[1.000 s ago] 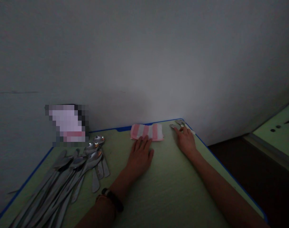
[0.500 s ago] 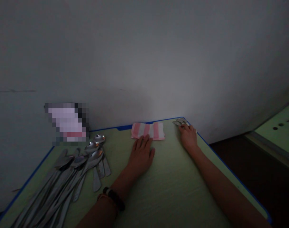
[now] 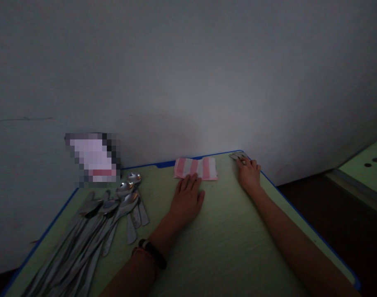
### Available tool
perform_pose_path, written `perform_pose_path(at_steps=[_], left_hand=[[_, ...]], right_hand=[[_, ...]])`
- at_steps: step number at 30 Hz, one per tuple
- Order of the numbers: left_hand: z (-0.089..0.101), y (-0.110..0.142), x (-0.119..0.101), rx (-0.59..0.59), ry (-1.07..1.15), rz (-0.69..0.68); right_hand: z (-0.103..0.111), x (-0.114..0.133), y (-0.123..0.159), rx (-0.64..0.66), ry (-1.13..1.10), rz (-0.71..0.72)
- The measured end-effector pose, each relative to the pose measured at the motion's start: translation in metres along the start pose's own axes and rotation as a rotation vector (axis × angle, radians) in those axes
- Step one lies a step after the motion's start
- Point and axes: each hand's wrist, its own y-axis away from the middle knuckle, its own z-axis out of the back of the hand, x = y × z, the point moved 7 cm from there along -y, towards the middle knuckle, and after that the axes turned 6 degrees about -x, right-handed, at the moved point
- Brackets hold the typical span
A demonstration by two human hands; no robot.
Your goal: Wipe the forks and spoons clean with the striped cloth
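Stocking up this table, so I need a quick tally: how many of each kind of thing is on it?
Folded pink-and-white striped cloth: 1
Spoons: at least 5, overlapping, exact count unclear
Metal utensil under the right hand: at least 1, partly covered
Total: at least 7
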Motion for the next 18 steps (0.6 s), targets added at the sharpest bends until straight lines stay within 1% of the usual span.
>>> perform_pose_path(at_steps=[3, 5, 8, 10, 12, 14, 16, 17, 18], left_hand=[[-0.002, 0.0, -0.002, 0.022, 0.016, 0.012], [-0.003, 0.0, -0.001, 0.045, 0.033, 0.02], [0.002, 0.002, 0.006, 0.115, 0.069, 0.011], [0.011, 0.006, 0.015, 0.199, 0.1, -0.016], [0.026, 0.013, 0.026, 0.296, 0.131, -0.04], [0.047, 0.018, 0.038, 0.363, 0.157, -0.041], [0.072, 0.022, 0.051, 0.373, 0.158, 0.003], [0.085, 0.023, 0.057, 0.364, 0.155, 0.03], [0.097, 0.025, 0.064, 0.351, 0.152, 0.052]], right_hand=[[0.004, 0.003, 0.0, -0.037, -0.026, -0.004], [0.008, 0.011, 0.003, -0.058, -0.051, 0.018], [0.016, 0.032, 0.011, -0.065, -0.112, 0.114], [0.022, 0.05, 0.019, -0.051, -0.165, 0.198], [0.031, 0.072, 0.028, -0.048, -0.252, 0.275], [0.04, 0.097, 0.035, -0.064, -0.382, 0.34], [0.044, 0.125, 0.04, -0.053, -0.496, 0.39], [0.043, 0.14, 0.043, -0.024, -0.527, 0.41], [0.039, 0.156, 0.045, 0.032, -0.536, 0.428]])
